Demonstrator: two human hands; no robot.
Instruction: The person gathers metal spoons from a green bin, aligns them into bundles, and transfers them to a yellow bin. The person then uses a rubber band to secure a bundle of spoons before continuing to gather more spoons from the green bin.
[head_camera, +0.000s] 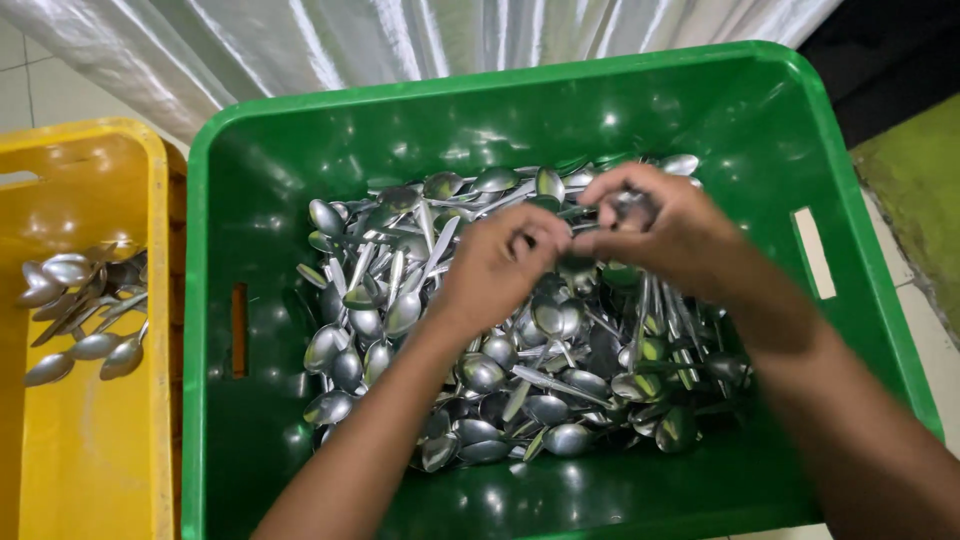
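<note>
Steel spoons, a whole heap of shiny stainless-steel spoons (500, 340), fill the middle of a big green plastic crate (300, 130), lying every which way with bowls and handles crossing each other. Both hands meet just above the far side of the pile. The right hand (665, 230) has its fingers (610, 190) pinched around what looks like a small bunch of spoon handles (632, 207), though it's blurry there so I can't tell how many. The bunch sits right between the two hands, its long axis running roughly left to right, pointing toward the left hand (500, 265). The left hand is curled, fingertips touching the near end of that same bunch, so it seems to be gripping it too; the exact hold is hard to make out. Right hand has more of the bunch, left is just beside it. Rest of the spoons lie directly under both wrists.

Off to the left, touching the green crate's side, is a yellow plastic crate (90, 460) with only a handful of loose spoons (85, 310) in it. Behind both crates hangs some shiny silvery-white sheeting (400, 40), and pale floor tile (925, 340) shows at the right.
</note>
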